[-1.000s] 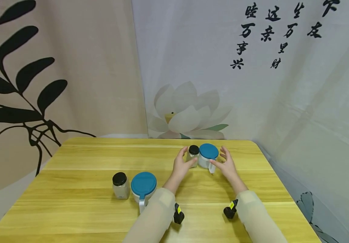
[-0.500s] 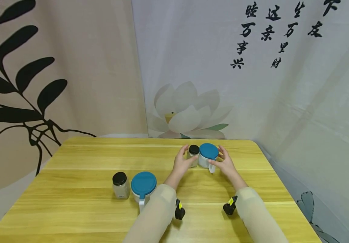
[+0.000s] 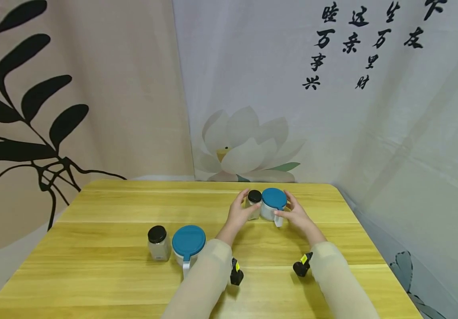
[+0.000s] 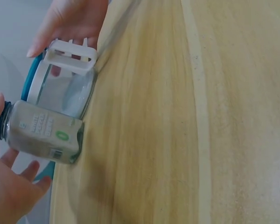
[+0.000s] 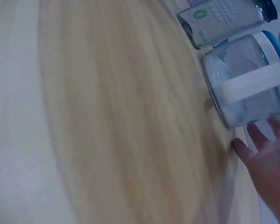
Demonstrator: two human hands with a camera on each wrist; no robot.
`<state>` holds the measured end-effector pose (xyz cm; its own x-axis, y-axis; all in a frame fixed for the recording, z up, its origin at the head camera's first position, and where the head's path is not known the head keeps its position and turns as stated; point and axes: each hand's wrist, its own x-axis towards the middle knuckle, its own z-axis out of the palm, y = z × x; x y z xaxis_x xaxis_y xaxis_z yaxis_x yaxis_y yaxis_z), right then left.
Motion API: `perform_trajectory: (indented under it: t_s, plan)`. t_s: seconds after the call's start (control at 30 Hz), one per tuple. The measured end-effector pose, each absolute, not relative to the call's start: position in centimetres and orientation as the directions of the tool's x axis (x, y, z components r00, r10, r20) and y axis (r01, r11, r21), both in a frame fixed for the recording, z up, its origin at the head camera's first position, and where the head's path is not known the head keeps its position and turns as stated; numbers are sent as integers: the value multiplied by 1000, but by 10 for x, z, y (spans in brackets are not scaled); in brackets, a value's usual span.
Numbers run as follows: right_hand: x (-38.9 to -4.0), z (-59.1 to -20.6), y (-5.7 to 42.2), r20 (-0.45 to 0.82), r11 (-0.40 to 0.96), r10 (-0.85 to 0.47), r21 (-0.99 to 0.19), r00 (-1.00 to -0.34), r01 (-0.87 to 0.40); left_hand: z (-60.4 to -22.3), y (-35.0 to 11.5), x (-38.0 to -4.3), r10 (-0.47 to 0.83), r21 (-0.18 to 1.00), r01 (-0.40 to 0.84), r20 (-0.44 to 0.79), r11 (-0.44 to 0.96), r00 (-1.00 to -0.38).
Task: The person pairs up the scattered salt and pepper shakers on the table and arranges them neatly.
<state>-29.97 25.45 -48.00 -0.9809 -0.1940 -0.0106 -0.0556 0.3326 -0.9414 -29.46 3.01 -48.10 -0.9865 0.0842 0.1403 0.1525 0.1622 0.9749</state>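
One black-capped jar [image 3: 254,212] and one blue-lidded jug [image 3: 273,199] are standing together near the table [image 3: 93,266]'s far edge; the left hand [image 3: 238,217] is flanking the jar, the right hand [image 3: 298,217] the jug, both with fingers loosely spread. Another such pair [image 3: 186,241] is standing nearer.

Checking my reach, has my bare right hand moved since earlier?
Yes: in the head view, the right hand has shifted slightly left, toward the unmoved far blue-lidded round glass jar.
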Motion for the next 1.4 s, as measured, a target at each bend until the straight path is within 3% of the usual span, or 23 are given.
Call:
perform_trajectory:
  t_s: [0.4, 0.8, 0.97, 1.4]
  plan:
    - [-290, -459, 246, -35, 287, -242, -957, -970, -37, -483, 34, -299, 94, 977, 124, 109, 171, -990]
    - [-307, -483, 248, -10, 199, -243, -979, -970, -39, -477, 37, -302, 99, 982, 100, 85, 163, -992]
    - [-302, -474, 245, -31, 182, -222, -983, -975, -10, -476, 37, -302, 95, 982, 95, 80, 165, -992]
    - [-312, -502, 245, 41, 225, -157, -971, -987, -76, -475, 39, -303, 89, 983, 80, 66, 168, -994]
